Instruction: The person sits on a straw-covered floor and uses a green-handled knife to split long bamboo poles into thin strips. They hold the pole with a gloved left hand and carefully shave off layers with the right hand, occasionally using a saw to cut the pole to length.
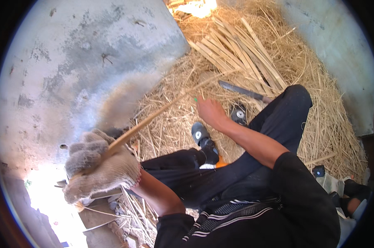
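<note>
My left hand (100, 165), in a grey knitted glove, is shut around the near end of a long thin bamboo strip (154, 118). The strip slants up to the right over the straw and is blurred along its length. My bare right hand (211, 112) reaches forward over my knee and rests on the straw (174, 87), just beside the strip's far part, with nothing visible in it. A long-bladed knife (244, 91) lies on the straw a little beyond my right hand.
A bundle of split bamboo slats (236, 53) lies at the back on the straw. I sit with my dark-trousered legs crossed, black shoes (201, 138) in front. A grey concrete wall (79, 62) curves along the left; another pale surface (340, 49) bounds the right.
</note>
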Demonstrator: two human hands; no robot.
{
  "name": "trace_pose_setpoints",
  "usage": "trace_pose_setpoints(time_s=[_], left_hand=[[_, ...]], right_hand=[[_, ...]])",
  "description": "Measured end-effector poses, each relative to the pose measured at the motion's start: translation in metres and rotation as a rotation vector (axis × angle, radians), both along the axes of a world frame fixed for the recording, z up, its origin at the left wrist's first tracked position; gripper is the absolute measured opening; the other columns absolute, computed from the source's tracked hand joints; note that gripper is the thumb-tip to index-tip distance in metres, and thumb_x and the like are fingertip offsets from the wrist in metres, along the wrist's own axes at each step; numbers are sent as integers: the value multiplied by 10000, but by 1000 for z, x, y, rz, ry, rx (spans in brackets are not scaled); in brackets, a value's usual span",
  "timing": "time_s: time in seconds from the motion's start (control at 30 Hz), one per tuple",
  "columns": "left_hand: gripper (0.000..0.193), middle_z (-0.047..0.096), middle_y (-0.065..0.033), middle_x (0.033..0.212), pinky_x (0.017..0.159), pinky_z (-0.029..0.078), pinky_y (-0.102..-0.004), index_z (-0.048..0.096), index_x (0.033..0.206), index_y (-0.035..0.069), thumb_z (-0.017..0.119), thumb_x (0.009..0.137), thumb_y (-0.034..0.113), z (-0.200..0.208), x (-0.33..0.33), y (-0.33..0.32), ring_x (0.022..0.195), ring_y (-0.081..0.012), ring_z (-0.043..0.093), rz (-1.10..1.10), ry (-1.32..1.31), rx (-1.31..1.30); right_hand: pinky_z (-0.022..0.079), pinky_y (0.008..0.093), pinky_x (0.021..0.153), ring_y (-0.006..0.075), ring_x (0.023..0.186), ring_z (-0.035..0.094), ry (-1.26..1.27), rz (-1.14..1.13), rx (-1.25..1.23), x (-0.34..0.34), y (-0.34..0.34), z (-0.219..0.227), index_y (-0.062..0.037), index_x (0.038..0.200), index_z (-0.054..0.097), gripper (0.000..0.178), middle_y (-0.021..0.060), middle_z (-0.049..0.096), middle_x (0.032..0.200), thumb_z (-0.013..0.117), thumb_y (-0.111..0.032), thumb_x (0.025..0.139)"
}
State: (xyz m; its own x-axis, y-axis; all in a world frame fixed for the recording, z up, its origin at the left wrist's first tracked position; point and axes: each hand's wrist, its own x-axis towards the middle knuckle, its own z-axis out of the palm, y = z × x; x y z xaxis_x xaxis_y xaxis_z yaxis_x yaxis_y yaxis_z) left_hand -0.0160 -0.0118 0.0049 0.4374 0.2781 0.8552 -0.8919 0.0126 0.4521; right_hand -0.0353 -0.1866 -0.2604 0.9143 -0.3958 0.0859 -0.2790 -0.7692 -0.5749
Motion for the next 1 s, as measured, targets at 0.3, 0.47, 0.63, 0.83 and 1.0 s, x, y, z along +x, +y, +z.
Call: trace_pose_setpoints(time_s=[0.3,0.47,0.63,0.83,1.0], left_hand=[[655,334,76,471,316,289,-204,340,533,205,291,954,704,-1,-6,-6,351,-39,331,70,-38,23],[644,306,53,498,354,306,-228,316,562,195,317,950,708,-6,9,1,389,-65,341,86,102,-90],[627,308,42,515,377,319,-241,308,583,190,259,979,673,-2,7,7,416,-85,366,289,131,-74],[633,312,35,496,371,340,-222,327,568,190,225,993,648,1,1,-6,409,-83,374,333,133,-141],[684,304,40,495,341,300,-215,364,555,173,213,970,694,-14,-3,-5,390,-83,324,118,-29,-45]], right_hand=[[588,406,687,283,906,724,570,-461,-131,-37,-125,-158,-68,966,761,191,140,734,976,653,-107,814],[575,446,679,350,796,715,915,218,-62,-26,-144,-99,19,1034,712,336,251,703,961,566,-105,758],[512,446,525,351,492,602,56,319,276,-25,-27,115,54,1009,619,338,204,620,651,447,-235,990],[498,466,494,398,490,596,-360,390,334,-59,67,175,52,993,536,248,204,567,537,538,-195,966],[485,493,456,412,486,596,-275,202,188,-46,63,141,11,950,526,209,202,535,494,542,-197,964]])
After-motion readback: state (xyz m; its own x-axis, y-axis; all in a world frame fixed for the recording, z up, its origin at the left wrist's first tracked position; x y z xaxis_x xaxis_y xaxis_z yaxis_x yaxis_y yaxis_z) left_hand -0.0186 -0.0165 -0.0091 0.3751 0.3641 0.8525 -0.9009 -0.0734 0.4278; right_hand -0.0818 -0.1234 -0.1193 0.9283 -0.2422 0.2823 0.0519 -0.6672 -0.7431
